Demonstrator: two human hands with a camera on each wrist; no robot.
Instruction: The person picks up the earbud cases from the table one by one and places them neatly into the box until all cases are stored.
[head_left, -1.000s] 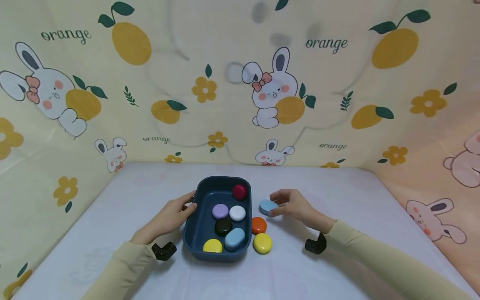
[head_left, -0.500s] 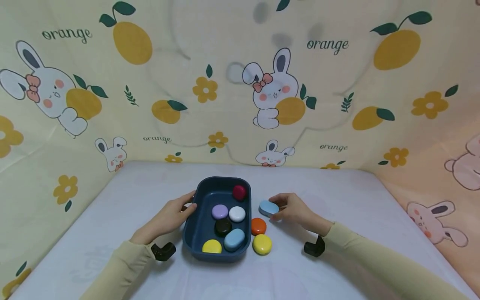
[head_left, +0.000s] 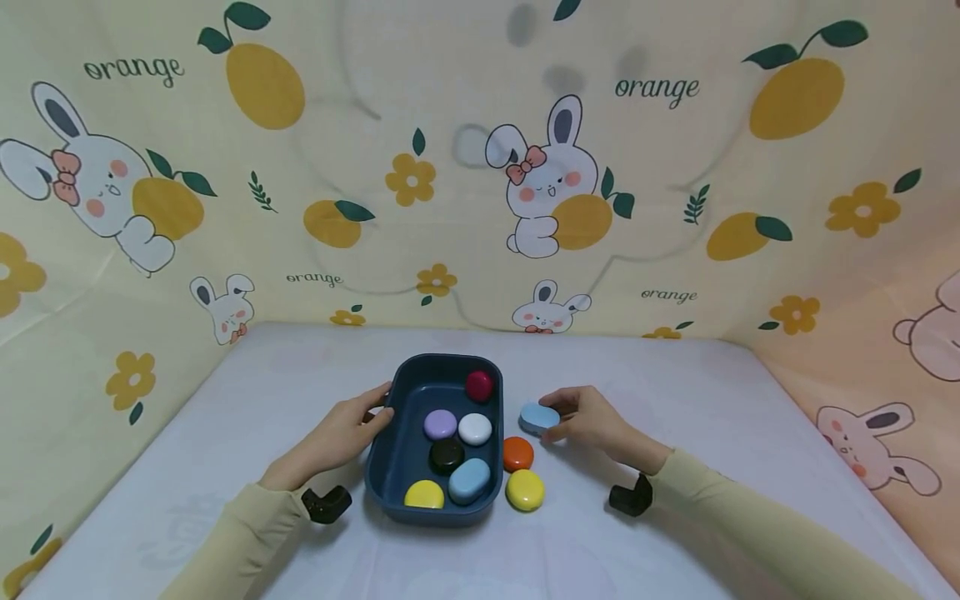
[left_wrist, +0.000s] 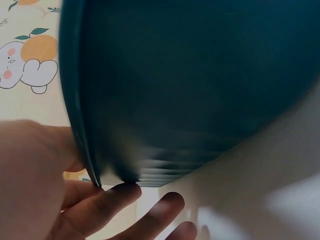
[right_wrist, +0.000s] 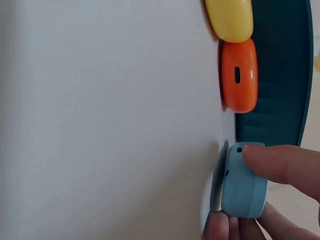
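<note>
My right hand (head_left: 594, 421) pinches a light blue earbud case (head_left: 538, 418) just right of the dark blue box (head_left: 405, 375). In the right wrist view, the thumb (right_wrist: 287, 162) lies on one end of the case and fingers curl under the other; a small port shows. Whether the case touches the table is unclear. My left hand (head_left: 341, 432) grips the box's left wall, with fingertips (left_wrist: 127, 192) against its outer side. Inside the box lie a dark red piece (head_left: 479, 385), a purple one (head_left: 440, 424), a white one (head_left: 475, 429) and several others.
An orange earbud case (head_left: 518, 454) and a yellow rounded piece (head_left: 526, 490) lie on the white table (head_left: 637, 375) along the box's right side. A printed cloth (head_left: 450, 242) hangs behind the table and at its sides.
My right fingers have settled round the light blue case, and hand and case have shifted very slightly nearer. The left hand and the box stay put.
</note>
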